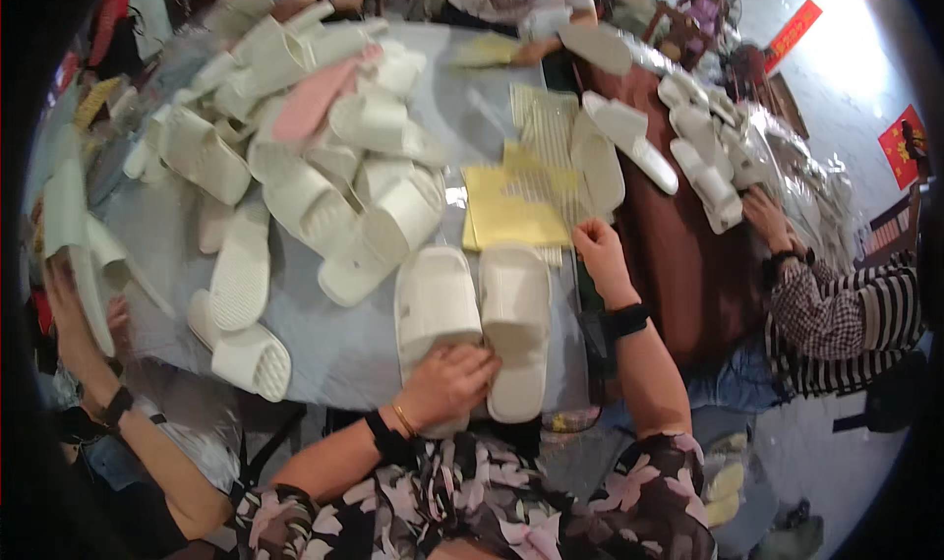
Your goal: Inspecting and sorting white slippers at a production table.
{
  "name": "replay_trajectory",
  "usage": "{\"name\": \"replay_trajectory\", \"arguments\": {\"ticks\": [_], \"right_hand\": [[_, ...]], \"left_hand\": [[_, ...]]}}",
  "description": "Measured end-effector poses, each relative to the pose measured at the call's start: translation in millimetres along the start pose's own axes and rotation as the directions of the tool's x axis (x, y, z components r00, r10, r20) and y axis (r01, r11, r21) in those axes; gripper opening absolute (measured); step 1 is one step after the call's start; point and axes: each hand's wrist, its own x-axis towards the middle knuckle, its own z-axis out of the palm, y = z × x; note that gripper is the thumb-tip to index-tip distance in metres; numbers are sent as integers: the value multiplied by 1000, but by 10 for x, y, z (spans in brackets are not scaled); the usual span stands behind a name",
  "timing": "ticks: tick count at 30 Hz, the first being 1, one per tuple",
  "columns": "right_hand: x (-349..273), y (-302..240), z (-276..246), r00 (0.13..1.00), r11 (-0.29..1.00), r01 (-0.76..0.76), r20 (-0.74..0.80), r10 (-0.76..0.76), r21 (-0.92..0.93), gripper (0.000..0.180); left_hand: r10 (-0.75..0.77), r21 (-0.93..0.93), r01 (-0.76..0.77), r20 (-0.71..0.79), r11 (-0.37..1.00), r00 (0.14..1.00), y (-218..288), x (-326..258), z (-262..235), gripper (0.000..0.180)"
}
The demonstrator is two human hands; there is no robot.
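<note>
A pair of white slide slippers lies side by side at the table's near edge, toes pointing away from me. My left hand rests over the left slipper, fingers bent and together at the inner edge where it meets the right slipper. Beyond the toes is a stack of yellow sheets. My right hand is raised just right of the stack, its fingers drawn together in a pinch; whatever is between them is too small to make out.
A heap of white slippers, with one pink slipper, covers the table's left and far side. At the far left a person's hands hold slippers. More slippers lie on the brown surface at right, beside another person's hand.
</note>
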Motion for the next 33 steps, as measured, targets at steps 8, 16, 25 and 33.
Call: {"name": "replay_trajectory", "arguments": {"ticks": [8,16,25,33], "right_hand": [[-1289,-585,-111,821,799,-519,437,368,304,9],[-1693,-448,44,654,789,-611,602,458,63,18],[-1708,-387,121,670,823,-562,630,391,86,22],[-1775,-365,134,707,861,-501,615,349,88,24]], "left_hand": [[-17,-21,17,1,1000,1000,34,72,-55,39],[-10,1,10,16,1000,1000,37,46,-29,40],[-10,5,10,35,1000,999,49,54,-60,41],[82,52,-85,61,995,995,95,128,-78,46]]}}
